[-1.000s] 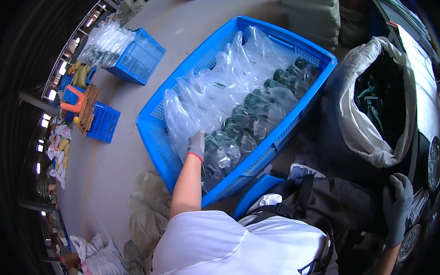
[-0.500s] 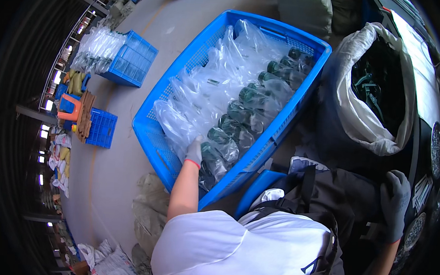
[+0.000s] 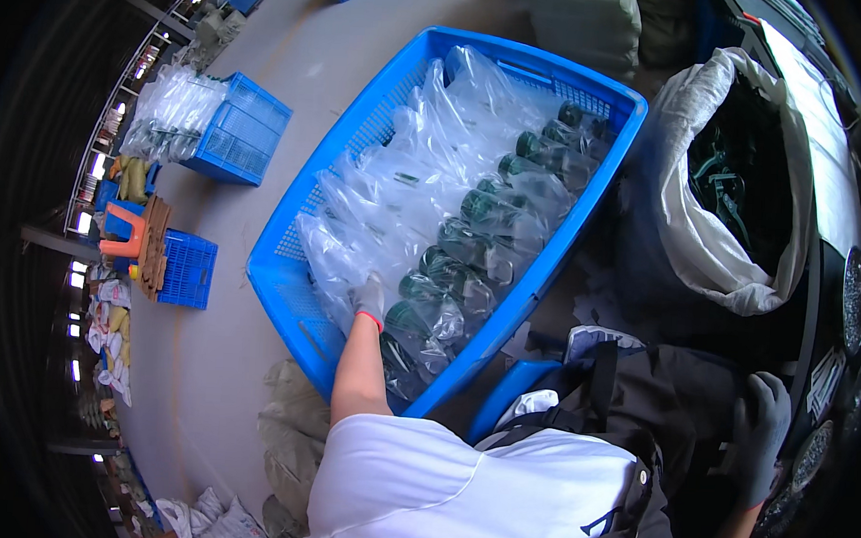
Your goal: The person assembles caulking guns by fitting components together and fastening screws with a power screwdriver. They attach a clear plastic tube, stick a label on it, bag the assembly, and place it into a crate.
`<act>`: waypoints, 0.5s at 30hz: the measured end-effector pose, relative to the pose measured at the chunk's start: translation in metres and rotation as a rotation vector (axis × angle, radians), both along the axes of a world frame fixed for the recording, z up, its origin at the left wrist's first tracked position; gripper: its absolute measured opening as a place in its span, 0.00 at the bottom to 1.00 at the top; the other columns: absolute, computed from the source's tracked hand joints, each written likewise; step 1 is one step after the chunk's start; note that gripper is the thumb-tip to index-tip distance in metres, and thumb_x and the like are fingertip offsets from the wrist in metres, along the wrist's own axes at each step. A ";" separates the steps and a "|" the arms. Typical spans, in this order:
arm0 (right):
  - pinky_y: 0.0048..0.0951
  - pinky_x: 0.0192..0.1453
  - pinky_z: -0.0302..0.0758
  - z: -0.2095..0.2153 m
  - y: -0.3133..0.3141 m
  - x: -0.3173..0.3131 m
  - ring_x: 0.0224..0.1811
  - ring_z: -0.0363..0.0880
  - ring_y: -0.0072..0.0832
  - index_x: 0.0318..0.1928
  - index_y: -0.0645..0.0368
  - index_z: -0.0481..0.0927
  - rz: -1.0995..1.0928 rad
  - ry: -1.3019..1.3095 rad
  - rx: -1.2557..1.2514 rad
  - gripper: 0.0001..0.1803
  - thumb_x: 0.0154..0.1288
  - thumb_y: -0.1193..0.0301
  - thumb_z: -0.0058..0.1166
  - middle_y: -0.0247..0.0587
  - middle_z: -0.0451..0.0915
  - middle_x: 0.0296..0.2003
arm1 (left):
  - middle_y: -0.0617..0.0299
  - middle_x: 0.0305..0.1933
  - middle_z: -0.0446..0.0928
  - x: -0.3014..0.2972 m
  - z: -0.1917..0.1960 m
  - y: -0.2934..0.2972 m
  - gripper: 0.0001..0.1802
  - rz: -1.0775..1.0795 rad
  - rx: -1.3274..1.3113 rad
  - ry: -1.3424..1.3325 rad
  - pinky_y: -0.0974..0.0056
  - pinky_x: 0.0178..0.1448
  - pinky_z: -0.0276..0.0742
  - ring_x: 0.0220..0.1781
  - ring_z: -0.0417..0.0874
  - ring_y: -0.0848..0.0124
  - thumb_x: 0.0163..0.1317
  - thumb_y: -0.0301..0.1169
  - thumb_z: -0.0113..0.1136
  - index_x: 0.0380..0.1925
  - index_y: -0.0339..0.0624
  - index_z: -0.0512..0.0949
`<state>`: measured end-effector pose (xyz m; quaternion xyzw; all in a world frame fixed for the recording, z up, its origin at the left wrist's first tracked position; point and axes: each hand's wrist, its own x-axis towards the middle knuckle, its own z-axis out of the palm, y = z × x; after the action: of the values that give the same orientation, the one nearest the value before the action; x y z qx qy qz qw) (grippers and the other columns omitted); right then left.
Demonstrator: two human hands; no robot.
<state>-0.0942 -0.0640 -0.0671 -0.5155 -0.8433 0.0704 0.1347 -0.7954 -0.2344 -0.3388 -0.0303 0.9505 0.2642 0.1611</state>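
Note:
My left hand [image 3: 369, 297], in a pale glove with a red cuff, reaches into a large blue crate [image 3: 287, 315]. It touches the clear plastic bags [image 3: 354, 236] near the crate's near end; its fingertips blend into the film, so their grip is unclear. Beside it runs a row of dark green, rounded bundles [image 3: 445, 270] wrapped in the clear plastic. Over at the right, my right hand [image 3: 763, 428], in a grey glove, rests against the dark edge beside my lap. Its fingers are loosely bent with the thumb apart, and nothing shows in them.
A white woven sack [image 3: 691, 224] holding dark green pieces [image 3: 722, 187] stands right of the crate. Smaller blue crates [image 3: 248, 128] [image 3: 189, 269] and an orange stool [image 3: 123, 231] are on the floor at left. Crumpled sheeting [image 3: 291, 427] lies near my left side.
My left hand has shifted slightly left and down over the plastic bags. My right hand has stayed at the edge, a little lower, and the view has tilted slightly.

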 end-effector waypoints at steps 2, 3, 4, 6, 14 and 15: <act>0.44 0.61 0.73 0.005 -0.009 -0.003 0.55 0.78 0.49 0.52 0.63 0.79 -0.036 0.011 -0.027 0.22 0.53 0.83 0.61 0.50 0.80 0.52 | 0.28 0.72 0.63 -0.005 0.000 -0.002 0.55 -0.028 0.010 -0.014 0.56 0.74 0.66 0.74 0.69 0.45 0.63 0.60 0.57 0.65 0.11 0.58; 0.44 0.61 0.73 0.006 -0.013 -0.003 0.55 0.78 0.48 0.52 0.63 0.79 -0.026 0.038 -0.007 0.23 0.53 0.83 0.61 0.51 0.79 0.52 | 0.28 0.72 0.64 -0.007 0.001 -0.002 0.54 -0.055 -0.008 0.000 0.56 0.74 0.66 0.74 0.70 0.46 0.64 0.61 0.55 0.64 0.11 0.60; 0.44 0.61 0.73 0.009 -0.018 -0.002 0.56 0.78 0.48 0.53 0.63 0.79 -0.033 0.050 0.005 0.23 0.53 0.83 0.61 0.51 0.79 0.53 | 0.29 0.71 0.66 -0.007 0.004 -0.005 0.52 -0.120 -0.026 0.025 0.56 0.74 0.67 0.73 0.71 0.46 0.65 0.61 0.54 0.64 0.12 0.63; 0.44 0.62 0.73 0.010 -0.028 0.004 0.57 0.77 0.48 0.53 0.63 0.79 -0.067 0.086 0.019 0.23 0.54 0.83 0.60 0.50 0.78 0.54 | 0.31 0.69 0.70 -0.010 0.008 -0.008 0.49 -0.208 -0.037 0.047 0.57 0.73 0.68 0.72 0.73 0.48 0.67 0.60 0.50 0.62 0.15 0.69; 0.39 0.65 0.71 -0.004 -0.081 0.055 0.58 0.77 0.43 0.55 0.68 0.78 -0.403 0.325 0.027 0.18 0.65 0.80 0.50 0.51 0.78 0.55 | 0.40 0.59 0.80 -0.052 -0.036 0.009 0.39 -0.538 -0.619 0.091 0.56 0.57 0.80 0.60 0.84 0.53 0.69 0.59 0.50 0.54 0.27 0.78; 0.39 0.66 0.70 -0.006 -0.085 0.058 0.58 0.77 0.42 0.54 0.69 0.79 -0.455 0.309 0.005 0.17 0.67 0.79 0.50 0.51 0.79 0.55 | 0.40 0.59 0.80 -0.055 -0.042 0.015 0.39 -0.325 -0.407 0.030 0.55 0.58 0.80 0.60 0.83 0.53 0.69 0.58 0.50 0.55 0.27 0.77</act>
<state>-0.0361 -0.1489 -0.0729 -0.6744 -0.6755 0.1141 0.2754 -0.8503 -0.2197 -0.3809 0.0951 0.9787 0.0384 0.1780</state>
